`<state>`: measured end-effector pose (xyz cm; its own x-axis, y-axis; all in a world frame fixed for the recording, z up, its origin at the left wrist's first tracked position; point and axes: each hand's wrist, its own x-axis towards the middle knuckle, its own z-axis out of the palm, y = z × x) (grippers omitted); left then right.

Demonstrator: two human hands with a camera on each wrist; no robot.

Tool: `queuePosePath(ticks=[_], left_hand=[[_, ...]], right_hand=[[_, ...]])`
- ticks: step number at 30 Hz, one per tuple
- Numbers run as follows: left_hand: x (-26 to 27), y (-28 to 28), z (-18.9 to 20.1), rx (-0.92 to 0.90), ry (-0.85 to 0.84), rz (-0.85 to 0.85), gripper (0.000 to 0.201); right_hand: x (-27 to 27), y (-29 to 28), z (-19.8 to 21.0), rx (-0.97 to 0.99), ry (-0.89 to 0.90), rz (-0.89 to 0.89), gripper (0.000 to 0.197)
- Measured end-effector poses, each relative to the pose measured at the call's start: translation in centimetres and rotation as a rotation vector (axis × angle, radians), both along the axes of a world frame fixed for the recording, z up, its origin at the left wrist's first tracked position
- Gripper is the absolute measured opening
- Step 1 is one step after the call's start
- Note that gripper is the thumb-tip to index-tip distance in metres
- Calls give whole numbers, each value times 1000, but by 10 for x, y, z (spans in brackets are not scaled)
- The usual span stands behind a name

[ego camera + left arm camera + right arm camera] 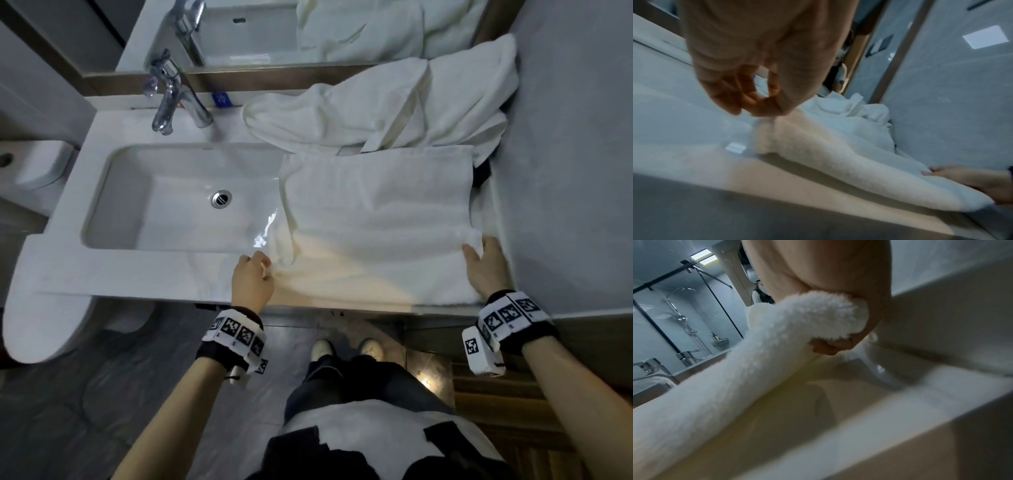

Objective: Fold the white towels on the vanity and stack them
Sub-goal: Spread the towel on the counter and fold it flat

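A white towel (376, 219) lies spread on the right part of the vanity (137, 274), its left edge hanging over the sink's rim. My left hand (255, 274) pinches the towel's near left corner, seen in the left wrist view as a bunched corner (772, 129) under curled fingers (748, 100). My right hand (486, 263) grips the near right corner; in the right wrist view the towel's thick edge (797, 331) is wrapped in the fingers (830, 347). Behind it a heap of crumpled white towels (394, 106) lies against the mirror and the right wall.
The sink (178, 198) with its drain (221, 198) fills the vanity's left half, and a chrome faucet (171, 99) stands behind it. A mirror (274, 31) runs along the back. A grey wall (575, 171) closes the right side. A toilet (30, 168) is at far left.
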<state>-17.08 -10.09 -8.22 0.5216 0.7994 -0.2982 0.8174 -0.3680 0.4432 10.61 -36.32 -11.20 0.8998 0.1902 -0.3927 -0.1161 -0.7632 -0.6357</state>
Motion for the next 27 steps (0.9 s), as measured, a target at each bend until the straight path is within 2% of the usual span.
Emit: queuePosePath(ticks=[3,6,9,12,17,20,24,27], left_hand=[[-11,2,-5,-84,-100,47,14],[-13,-13,-10,-259,-134,32,33],[-11,-25,-19,-159,-78,-45,49],[-13,-29,-24,-36,-151,-4,40],[-21,-28,-26,-94,-389,288,18],[-27,-22,-29,-113,-415,348,26],[-34,-18,-26,-165,-487,376,24],[-37,-16,-21,-306,-627,409,26]], right_hand=[[-2,-2,0,15,3,4,43],[-6,-4,-1,12,0,-2,42],[-9,-6,-2,5,12,-36,44],[-14,-8,-1,24,48,-62,45],[-23,-17,-2,85,60,-54,35],[-32,-24,-4,144,78,-9,26],[-49,-38,-10,131,132,-28,35],[-64,-43,-15,174,124,-66,42]])
